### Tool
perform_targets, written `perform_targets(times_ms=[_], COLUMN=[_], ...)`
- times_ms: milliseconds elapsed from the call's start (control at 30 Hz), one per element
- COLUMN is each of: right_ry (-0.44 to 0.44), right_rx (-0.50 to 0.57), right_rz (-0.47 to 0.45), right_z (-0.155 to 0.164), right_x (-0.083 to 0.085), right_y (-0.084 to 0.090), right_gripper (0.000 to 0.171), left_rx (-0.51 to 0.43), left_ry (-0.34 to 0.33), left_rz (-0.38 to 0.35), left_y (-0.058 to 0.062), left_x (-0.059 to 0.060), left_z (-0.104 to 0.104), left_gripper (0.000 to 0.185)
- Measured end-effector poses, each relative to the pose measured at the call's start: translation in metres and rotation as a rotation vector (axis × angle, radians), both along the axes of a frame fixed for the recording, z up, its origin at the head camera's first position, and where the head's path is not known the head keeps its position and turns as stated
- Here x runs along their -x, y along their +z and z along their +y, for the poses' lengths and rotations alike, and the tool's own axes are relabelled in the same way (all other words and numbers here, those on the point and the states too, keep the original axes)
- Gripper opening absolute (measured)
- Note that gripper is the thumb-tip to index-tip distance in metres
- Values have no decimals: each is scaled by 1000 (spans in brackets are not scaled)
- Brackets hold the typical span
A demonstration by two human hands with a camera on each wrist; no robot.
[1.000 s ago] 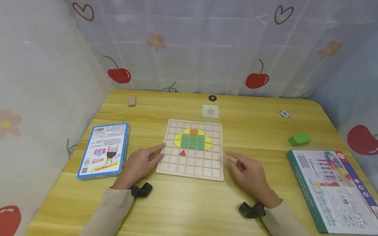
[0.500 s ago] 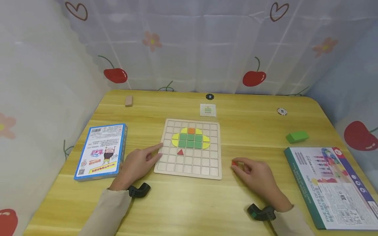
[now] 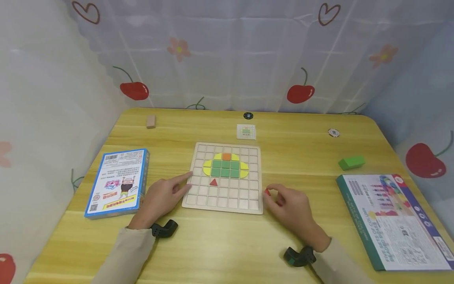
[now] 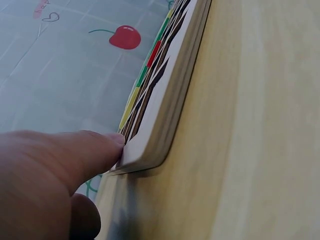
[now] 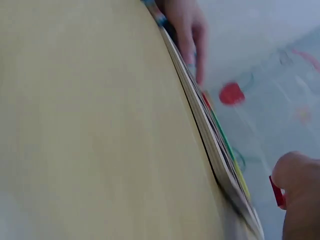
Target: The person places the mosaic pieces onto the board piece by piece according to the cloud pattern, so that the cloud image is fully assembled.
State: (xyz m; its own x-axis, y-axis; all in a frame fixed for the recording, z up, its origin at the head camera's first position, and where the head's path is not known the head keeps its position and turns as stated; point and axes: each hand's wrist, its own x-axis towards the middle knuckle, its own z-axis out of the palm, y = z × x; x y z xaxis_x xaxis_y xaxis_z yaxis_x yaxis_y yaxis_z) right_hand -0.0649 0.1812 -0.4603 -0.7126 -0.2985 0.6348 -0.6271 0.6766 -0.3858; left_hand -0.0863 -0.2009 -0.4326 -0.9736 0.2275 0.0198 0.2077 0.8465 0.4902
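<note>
A wooden grid board lies mid-table, holding green squares, yellow curved pieces, an orange square and a red triangle. My left hand rests flat on the table, its straight fingers touching the board's left edge. My right hand sits just off the board's right edge and pinches a small red piece in its fingertips; in the right wrist view the red piece shows beside a fingertip, near the board's edge.
A blue box lies left of the board, a large printed box at the right. A green block, a white chip, a black chip, a pattern card and a wooden block lie farther back.
My right hand went from spread open to pinching a small red piece, then moved left with it to the board's right edge. The left hand stayed on the board's left edge.
</note>
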Motion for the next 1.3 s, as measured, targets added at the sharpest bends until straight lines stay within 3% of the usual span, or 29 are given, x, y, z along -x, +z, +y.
perform_targets(times_ms=[200, 300, 467, 667, 1067, 1300], right_ry=[152, 112, -22, -75, -48, -39], right_rx=[4, -14, -75, -131, -134, 49], right_rz=[121, 93, -74, -177, -194, -119], right_z=[-61, -85, -107, -115, -116, -84], right_x=[4, 11, 25, 27, 29, 20], right_y=[-1, 4, 9, 10, 9, 9], right_gripper=[17, 17, 15, 13, 14, 20], left_rx=[-6, -11, -18, -8, -12, -19], left_ry=[7, -1, 0, -6, -4, 1], left_rz=[-3, -6, -23, -5, 5, -17], left_y=[1, 0, -2, 0, -1, 0], left_x=[0, 0, -1, 0, 1, 1], left_z=[-2, -1, 1, 0, -3, -1], left_gripper=[42, 42, 42, 42, 42, 42])
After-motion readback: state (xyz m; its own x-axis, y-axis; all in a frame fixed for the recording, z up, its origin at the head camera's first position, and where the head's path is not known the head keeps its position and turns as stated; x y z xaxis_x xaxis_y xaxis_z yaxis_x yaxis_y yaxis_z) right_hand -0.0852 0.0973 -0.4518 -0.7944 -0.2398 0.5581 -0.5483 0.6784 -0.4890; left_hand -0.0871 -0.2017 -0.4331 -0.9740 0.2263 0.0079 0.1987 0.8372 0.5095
